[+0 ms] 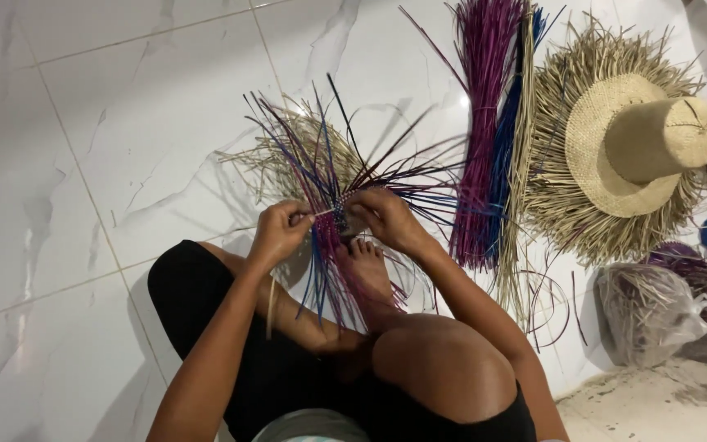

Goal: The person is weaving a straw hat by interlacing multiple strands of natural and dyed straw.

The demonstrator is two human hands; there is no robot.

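Note:
I sit on a white tiled floor with a small woven piece [339,206] of purple, blue and natural straw strands between my hands, just above my foot [363,270]. My left hand [278,232] pinches a pale strand at the piece's left side. My right hand [385,218] grips the woven centre from the right. Loose strands [321,147] fan out upward and sideways from the piece, and more hang down over my foot.
A bundle of purple, blue and natural straw [488,123] lies to the right. Beyond it sits an unfinished straw hat [636,143] with a frayed brim. A clear plastic bag of straw [648,311] rests at the lower right, next to bare concrete.

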